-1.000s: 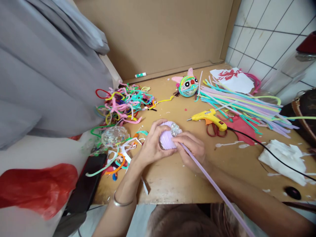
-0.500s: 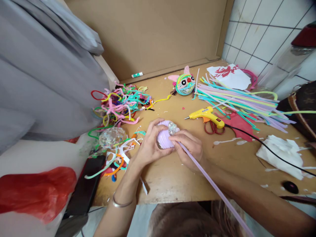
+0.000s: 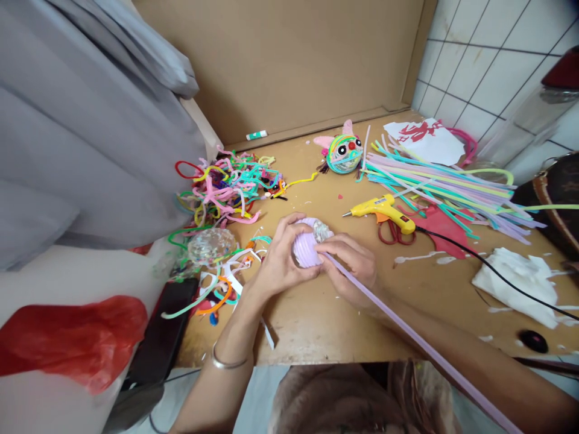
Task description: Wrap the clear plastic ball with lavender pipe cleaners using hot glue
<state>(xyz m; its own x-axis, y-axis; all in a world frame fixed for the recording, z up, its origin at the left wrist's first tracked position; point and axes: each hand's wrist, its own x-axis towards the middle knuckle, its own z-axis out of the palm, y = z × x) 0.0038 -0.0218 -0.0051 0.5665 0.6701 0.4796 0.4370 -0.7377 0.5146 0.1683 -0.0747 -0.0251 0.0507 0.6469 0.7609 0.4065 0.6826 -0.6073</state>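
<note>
My left hand grips a round ball partly wrapped in rows of lilac pipe cleaner; a clear, speckled patch of it shows at the upper right. Between the thumb and fingers of my right hand is a long lilac pipe cleaner, pinched where it meets the ball. Its free length runs down to the lower right, past my forearm. A yellow glue gun lies to the right of my hands, with red-handled scissors partly under it.
Tangled pipe cleaners and a clear speckled ball lie on the left. Farther back sits a decorated ball with eyes and pink ears. Straight pipe cleaners, white tissue and a black cord occupy the right. A black phone is at the left edge.
The whole view has shifted slightly, moving things a little to the right. Both hands keep their holds on the ball and pipe cleaner, whose free end now swings farther right.
</note>
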